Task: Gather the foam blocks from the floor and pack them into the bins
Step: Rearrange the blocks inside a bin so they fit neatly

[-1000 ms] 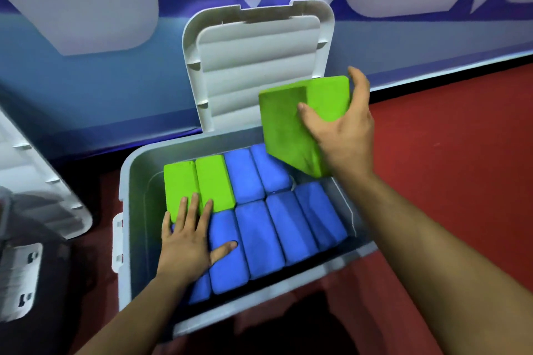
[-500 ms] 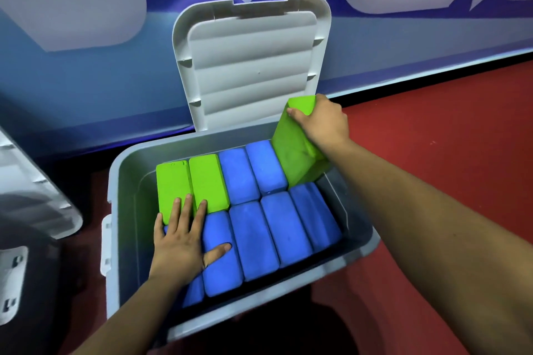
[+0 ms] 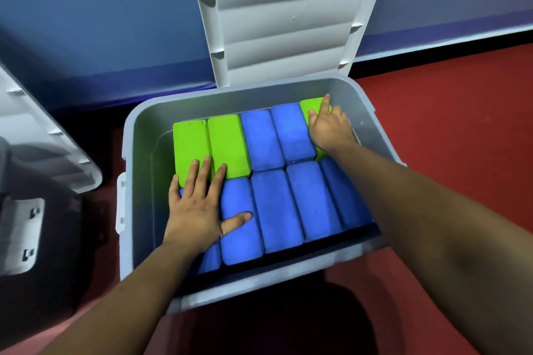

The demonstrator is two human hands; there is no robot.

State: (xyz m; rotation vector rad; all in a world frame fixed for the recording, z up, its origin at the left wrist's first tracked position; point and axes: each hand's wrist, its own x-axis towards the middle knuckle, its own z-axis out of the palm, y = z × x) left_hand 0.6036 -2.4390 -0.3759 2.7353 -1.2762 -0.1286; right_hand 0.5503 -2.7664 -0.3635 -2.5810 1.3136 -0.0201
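Grip, right hand (image 3: 328, 127): fingers laid out fairly straight, pressing flat on the far-right green block (image 3: 313, 105); nothing is pinched or wrapped.
Grip, left hand (image 3: 196, 210): spread flat, fingertips on the near ends of the two green blocks (image 3: 191, 147) at far left, palm and thumb on the near row; it holds nothing.
Task's thing: the far-right green block lies inside the bin (image 3: 135, 170), in its far right corner, between a blue neighbour on its left and the bin's right side. Most of it is hidden under the hand.
Key relation: that block sits directly beneath the right palm, its long axis running near to far like its neighbours. The right hand is on it; the left hand is well apart, across the bin. The next move is probably a straight downward push to level it with its row.
Seating: cannot tell whether it is fully down, since the hand covers it.
Blocks: brick-shaped matte foam, faintly grainy, with rounded edges; likely to give under pressure. The blue blocks (image 3: 275, 210) fill the rest of two close-packed rows.
Bin: smooth grey plastic with rounded corners; its ribbed pale lid (image 3: 282, 17) stands open against the blue wall (image 3: 101, 37).
Surroundings: red floor (image 3: 461, 124); a second bin (image 3: 23, 233) at the left edge.
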